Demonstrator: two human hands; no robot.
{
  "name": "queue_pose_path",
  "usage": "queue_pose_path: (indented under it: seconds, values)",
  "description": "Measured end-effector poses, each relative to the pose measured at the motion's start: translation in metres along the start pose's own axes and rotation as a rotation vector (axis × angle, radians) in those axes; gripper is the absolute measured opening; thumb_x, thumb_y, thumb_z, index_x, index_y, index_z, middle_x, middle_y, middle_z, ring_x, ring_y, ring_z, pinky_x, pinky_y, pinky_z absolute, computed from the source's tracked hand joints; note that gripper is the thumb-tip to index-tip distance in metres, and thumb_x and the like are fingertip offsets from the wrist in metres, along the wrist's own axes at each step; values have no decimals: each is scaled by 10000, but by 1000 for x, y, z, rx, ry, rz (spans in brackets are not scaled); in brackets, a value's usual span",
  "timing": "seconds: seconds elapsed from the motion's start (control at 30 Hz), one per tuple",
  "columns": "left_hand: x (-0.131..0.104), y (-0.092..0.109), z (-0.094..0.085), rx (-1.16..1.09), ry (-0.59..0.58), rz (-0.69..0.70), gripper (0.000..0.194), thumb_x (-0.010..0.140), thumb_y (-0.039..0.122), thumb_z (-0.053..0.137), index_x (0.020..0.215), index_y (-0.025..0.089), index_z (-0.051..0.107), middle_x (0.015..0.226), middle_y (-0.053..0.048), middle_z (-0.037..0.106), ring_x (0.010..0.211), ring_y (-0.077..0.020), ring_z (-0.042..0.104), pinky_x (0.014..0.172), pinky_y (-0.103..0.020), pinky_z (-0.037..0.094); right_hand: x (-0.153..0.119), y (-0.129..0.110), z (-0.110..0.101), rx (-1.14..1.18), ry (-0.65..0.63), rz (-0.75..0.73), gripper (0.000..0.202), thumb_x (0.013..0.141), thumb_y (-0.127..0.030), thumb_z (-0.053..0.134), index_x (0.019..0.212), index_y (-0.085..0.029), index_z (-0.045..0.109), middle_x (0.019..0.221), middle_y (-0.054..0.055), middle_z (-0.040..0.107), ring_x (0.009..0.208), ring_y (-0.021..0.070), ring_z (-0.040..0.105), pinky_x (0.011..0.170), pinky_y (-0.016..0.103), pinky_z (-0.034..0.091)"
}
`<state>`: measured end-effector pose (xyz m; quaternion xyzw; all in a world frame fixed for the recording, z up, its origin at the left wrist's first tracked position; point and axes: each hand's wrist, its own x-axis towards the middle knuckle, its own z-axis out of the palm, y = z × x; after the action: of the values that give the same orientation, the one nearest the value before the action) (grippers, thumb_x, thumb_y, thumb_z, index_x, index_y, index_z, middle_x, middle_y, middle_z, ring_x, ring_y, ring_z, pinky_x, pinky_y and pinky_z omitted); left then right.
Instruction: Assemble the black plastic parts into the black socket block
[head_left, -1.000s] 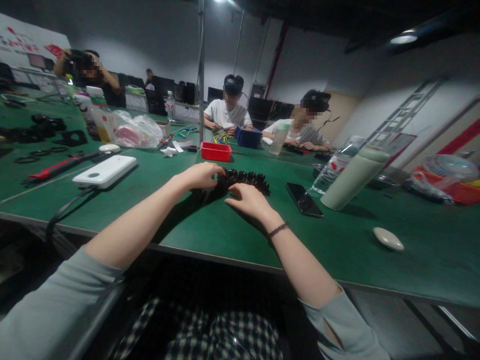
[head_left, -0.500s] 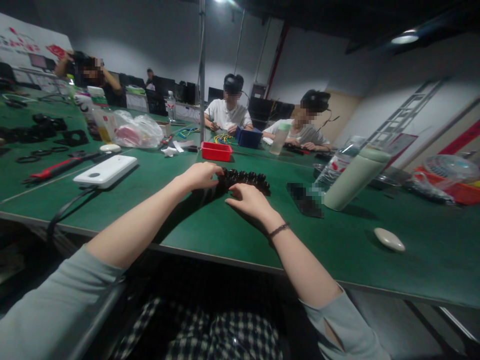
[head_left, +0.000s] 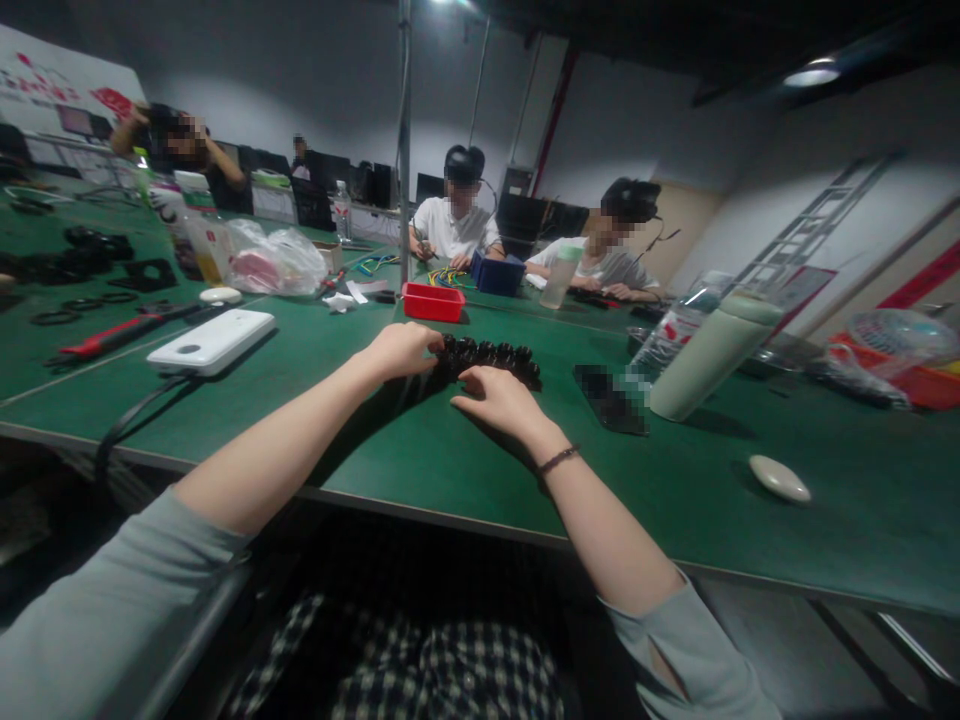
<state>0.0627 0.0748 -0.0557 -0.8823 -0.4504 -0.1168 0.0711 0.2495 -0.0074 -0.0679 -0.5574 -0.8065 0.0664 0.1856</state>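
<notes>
Rows of small black ringed parts (head_left: 495, 352) stand packed together on the green table in front of me; their exact kind is too dark to make out. At the left end of this cluster is my left hand (head_left: 405, 350), its fingers curved loosely and reaching to the nearest parts, with the fingertips partly lost against the black. My right hand (head_left: 499, 395) lies along the near side of the cluster, thumb spread from the forefinger and nothing visible between them. Its other fingers are largely hidden behind the hand.
Beyond the parts sit a red bin (head_left: 433, 302) and a blue bin (head_left: 497, 275). A phone (head_left: 609, 400) and a green flask (head_left: 712, 355) are to the right, a white power bank (head_left: 212, 342) to the left. Two people in white shirts work opposite.
My hands and the black parts look almost unchanged. Across the table, a person's head has shifted slightly to the left.
</notes>
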Motion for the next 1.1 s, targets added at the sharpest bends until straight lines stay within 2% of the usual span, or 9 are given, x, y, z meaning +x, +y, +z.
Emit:
queue_pose_path:
  seconds: [0.3, 0.53, 0.77, 1.1]
  values:
    - [0, 2, 0, 25, -8, -34, 270, 835, 292, 555, 1047, 222, 708, 1049, -74, 738, 947, -263, 691, 713, -291, 493, 0, 0, -1, -4, 0, -2, 344, 827, -306, 696, 1123, -134, 663, 1059, 96, 727, 956, 210, 682, 838, 312, 528]
    - [1, 1, -1, 13, -9, -51, 261, 836, 307, 575, 1038, 219, 715, 1042, -74, 739, 943, -254, 688, 736, -289, 494, 0, 0, -1, 4, -4, -6, 342, 829, -306, 694, 1119, -127, 664, 1057, 101, 726, 951, 208, 682, 836, 314, 528]
    - [-1, -11, -9, -81, 27, -70, 262, 839, 310, 618, 1059, 205, 715, 1021, -66, 742, 912, -226, 680, 774, -290, 492, -1, -1, -2, 1, -8, -6, 322, 831, -309, 695, 1104, -142, 665, 1061, 94, 726, 955, 206, 681, 836, 312, 528]
    - [-2, -24, -16, -39, 37, -204, 258, 832, 310, 611, 1051, 242, 730, 1035, -41, 746, 939, -232, 681, 838, -307, 511, -1, -1, -2, 9, -13, -2, 329, 832, -306, 697, 1112, -137, 664, 1075, 95, 725, 963, 208, 682, 840, 312, 529]
